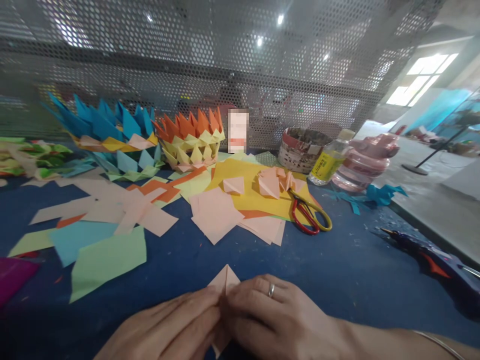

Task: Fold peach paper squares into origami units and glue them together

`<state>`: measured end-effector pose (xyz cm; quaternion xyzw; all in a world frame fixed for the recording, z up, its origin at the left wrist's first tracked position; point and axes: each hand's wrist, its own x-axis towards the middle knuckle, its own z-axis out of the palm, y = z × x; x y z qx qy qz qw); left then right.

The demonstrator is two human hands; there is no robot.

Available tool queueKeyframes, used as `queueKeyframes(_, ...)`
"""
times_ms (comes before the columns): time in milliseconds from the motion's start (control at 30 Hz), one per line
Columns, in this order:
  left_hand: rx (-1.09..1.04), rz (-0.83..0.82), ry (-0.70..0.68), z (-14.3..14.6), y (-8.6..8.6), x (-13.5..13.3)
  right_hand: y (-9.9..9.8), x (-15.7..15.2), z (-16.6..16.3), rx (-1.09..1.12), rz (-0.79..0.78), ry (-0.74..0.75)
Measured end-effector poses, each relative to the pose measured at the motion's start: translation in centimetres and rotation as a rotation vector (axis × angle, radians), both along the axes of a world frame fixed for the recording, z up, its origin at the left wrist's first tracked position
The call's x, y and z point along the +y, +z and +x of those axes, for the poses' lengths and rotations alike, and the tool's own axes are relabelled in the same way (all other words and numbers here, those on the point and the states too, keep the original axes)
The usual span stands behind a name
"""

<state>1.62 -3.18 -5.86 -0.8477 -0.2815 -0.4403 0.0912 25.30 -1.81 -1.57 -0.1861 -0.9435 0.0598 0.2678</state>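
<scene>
A pale pink square of paper (pixel 226 276), turned corner-up and creased down its middle, lies on the blue tabletop at the bottom of the view. My left hand (pixel 176 325) presses its left side with the fingers held together. From the right, my right hand (pixel 268 315), with a ring on one finger, bends over the other half. Both hands meet at the central fold and hide most of the sheet. Beyond them rest flat pink squares (pixel 215 215) and several small folded pink pieces (pixel 269 182) on a yellow sheet (pixel 249 199).
Red-and-yellow scissors (pixel 311 212) lie right of centre, and a glue gun (pixel 431 260) at far right. Behind stand a blue paper crown (pixel 108 122), an orange-and-yellow one (pixel 191 140), a round pot (pixel 302 150), a bottle (pixel 328 160) and a pink jug (pixel 363 162). Paper scraps (pixel 112 200) spread left.
</scene>
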Motion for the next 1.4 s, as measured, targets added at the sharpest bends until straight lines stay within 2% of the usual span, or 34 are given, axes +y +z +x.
queueKeyframes(67, 0.047, -0.074, 0.005, -0.3, 0.4, 0.2, 0.5, -0.1, 0.2, 0.005, -0.097, -0.050)
queueKeyframes(233, 0.038, -0.306, 0.092, -1.1, 1.3, 0.4, 0.8, -0.3, 0.4, 0.052, -0.219, -0.231)
queueKeyframes(367, 0.038, -0.453, 0.095, -1.0, 1.8, 0.7, 0.7, -0.3, 0.4, 0.059, -0.269, -0.257)
queueKeyframes(600, 0.035, -0.529, 0.029, -1.1, 2.9, 1.1, 0.5, 0.1, 0.1, 0.058, -0.336, -0.268)
queueKeyframes(833, -0.020, -0.569, 0.009, -0.8, 3.2, 1.5, 0.2, 0.4, -0.1, -0.002, -0.275, -0.354)
queueKeyframes(933, -0.065, -0.640, -0.007, -0.8, 2.9, 1.5, -0.2, 0.4, -0.1, -0.008, -0.224, -0.393)
queueKeyframes(1067, -0.226, -0.904, -0.041, -0.6, 2.8, 1.3, -0.4, 0.6, 0.0, 0.028, -0.182, -0.376)
queueKeyframes(1233, -0.480, -1.395, -0.109, -0.5, 2.3, 1.7, 0.1, 0.8, 0.2, 0.115, -0.083, -0.349)
queueKeyframes(1300, -0.531, -1.466, -0.144, -0.4, 2.1, 2.2, 0.2, 0.8, 0.3, 0.144, -0.037, -0.330)
queueKeyframes(1400, -0.515, -1.463, -0.164, -0.3, 2.4, 2.8, 0.3, 0.8, 0.4, 0.174, -0.013, -0.290)
